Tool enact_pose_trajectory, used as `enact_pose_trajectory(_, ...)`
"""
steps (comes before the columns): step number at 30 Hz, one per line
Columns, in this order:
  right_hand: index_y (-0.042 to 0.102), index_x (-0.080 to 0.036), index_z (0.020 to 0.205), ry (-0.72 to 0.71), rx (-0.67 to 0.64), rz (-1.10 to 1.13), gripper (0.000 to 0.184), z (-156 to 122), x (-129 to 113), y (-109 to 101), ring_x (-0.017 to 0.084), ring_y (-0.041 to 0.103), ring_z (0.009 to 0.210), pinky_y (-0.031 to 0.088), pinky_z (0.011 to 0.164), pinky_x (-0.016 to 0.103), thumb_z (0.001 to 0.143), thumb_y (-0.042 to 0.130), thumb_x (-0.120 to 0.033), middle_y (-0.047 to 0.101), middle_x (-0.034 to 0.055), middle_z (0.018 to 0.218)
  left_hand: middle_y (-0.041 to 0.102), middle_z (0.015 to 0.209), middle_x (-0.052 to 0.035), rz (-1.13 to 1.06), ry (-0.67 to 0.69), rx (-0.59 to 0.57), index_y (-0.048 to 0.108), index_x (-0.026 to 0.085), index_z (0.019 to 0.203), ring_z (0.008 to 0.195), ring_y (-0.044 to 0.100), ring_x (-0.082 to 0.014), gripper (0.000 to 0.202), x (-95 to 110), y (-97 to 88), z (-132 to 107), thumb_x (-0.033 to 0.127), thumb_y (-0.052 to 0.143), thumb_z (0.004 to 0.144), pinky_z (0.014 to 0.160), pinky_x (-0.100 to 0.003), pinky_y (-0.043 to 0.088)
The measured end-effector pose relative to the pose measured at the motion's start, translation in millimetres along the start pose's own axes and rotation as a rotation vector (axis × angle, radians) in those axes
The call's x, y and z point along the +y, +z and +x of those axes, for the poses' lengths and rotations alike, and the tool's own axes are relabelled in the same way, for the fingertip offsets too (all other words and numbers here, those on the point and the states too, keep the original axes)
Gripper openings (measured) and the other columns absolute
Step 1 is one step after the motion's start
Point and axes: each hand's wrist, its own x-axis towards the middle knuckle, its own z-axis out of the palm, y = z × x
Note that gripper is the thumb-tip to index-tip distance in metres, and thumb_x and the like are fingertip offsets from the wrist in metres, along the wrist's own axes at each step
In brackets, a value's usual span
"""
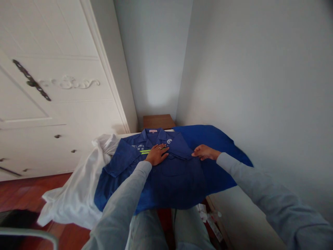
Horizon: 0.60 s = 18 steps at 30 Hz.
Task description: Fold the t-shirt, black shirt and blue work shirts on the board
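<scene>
A navy work shirt (177, 170) with a collar, white print and a yellow-green stripe lies front up, collar pointing away from me. My left hand (157, 153) rests flat on its chest, over part of the stripe, fingers spread. At the shirt's right sleeve edge, my right hand (205, 152) is closed in a pinch on the sleeve (183, 149). The left sleeve (121, 158) lies folded across the body. Under the shirt spreads a brighter blue cloth (221, 166), reaching out to the right.
A white cloth (80, 187) hangs at the left down to the reddish floor (75, 236). A white cabinet (65, 111) stands on the left and a grey wall (260, 86) on the right. Behind the shirt is a brown wooden box-like piece (159, 121).
</scene>
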Motion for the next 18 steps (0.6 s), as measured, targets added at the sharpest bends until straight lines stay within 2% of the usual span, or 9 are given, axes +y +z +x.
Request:
enact_pose_trajectory(3, 0.059, -0.018, 0.065, -0.032, 0.062, 0.033, 0.047, -3, 4, 7, 0.007, 0.047, 0.05, 0.045, 0.051, 0.02, 0.05, 0.097, -0.042, 0.05, -0.0075, 0.051, 0.051, 0.154, -0.0115, 0.002, 0.006, 0.004, 0.056, 0.023, 0.145, 0.144, 0.045, -0.0278, 0.05, -1, 1.7, 0, 0.047, 0.041, 0.103, 0.121, -0.049, 0.029)
enact_pose_trajectory(7, 0.063, -0.018, 0.08, -0.063, 0.038, 0.177, 0.048, -17, 14, 9, 0.012, 0.061, 0.061, 0.052, 0.061, 0.025, 0.059, 0.094, -0.049, 0.067, -0.0004, 0.068, 0.051, 0.155, -0.0115, 0.016, 0.013, 0.004, 0.056, 0.023, 0.145, 0.144, 0.044, -0.0278, 0.051, -2, 3.0, 2, 0.047, 0.04, 0.104, 0.121, -0.048, 0.029)
enact_pose_trajectory(10, 0.063, -0.02, 0.091, -0.066, -0.013, 0.301, 0.049, -39, 30, 11, 0.017, 0.069, 0.073, 0.057, 0.069, 0.03, 0.066, 0.09, -0.052, 0.074, 0.0043, 0.083, 0.051, 0.155, -0.0113, 0.033, 0.005, -0.014, 0.056, 0.023, 0.146, 0.145, 0.044, -0.0276, 0.049, -2, 3.1, 4, 0.044, 0.038, 0.105, 0.121, -0.048, 0.028)
enact_pose_trajectory(13, 0.062, -0.022, 0.094, -0.101, -0.017, 0.426, 0.045, -65, 49, 20, 0.018, 0.071, 0.077, 0.059, 0.073, 0.033, 0.068, 0.09, -0.047, 0.075, 0.0053, 0.088, 0.051, 0.154, -0.0123, 0.059, 0.016, -0.033, 0.055, 0.022, 0.146, 0.145, 0.043, -0.0274, 0.048, 1, 2.2, 4, 0.04, 0.036, 0.106, 0.121, -0.048, 0.029)
enact_pose_trajectory(16, 0.065, -0.023, 0.103, -0.152, 0.025, 0.512, 0.048, -91, 69, 34, 0.021, 0.073, 0.085, 0.061, 0.078, 0.037, 0.066, 0.091, -0.041, 0.075, 0.0059, 0.096, 0.053, 0.153, -0.0135, 0.087, 0.025, -0.043, 0.056, 0.022, 0.145, 0.144, 0.045, -0.0276, 0.046, 5, -0.1, 6, 0.036, 0.038, 0.105, 0.12, -0.049, 0.031)
enact_pose_trajectory(18, 0.065, -0.024, 0.108, -0.176, 0.07, 0.534, 0.053, -104, 83, 45, 0.024, 0.072, 0.093, 0.061, 0.081, 0.041, 0.065, 0.091, -0.043, 0.075, 0.0072, 0.103, 0.053, 0.152, -0.0149, 0.089, 0.021, -0.059, 0.057, 0.02, 0.143, 0.144, 0.046, -0.0289, 0.045, 9, -3.2, 10, 0.034, 0.041, 0.104, 0.119, -0.051, 0.032)
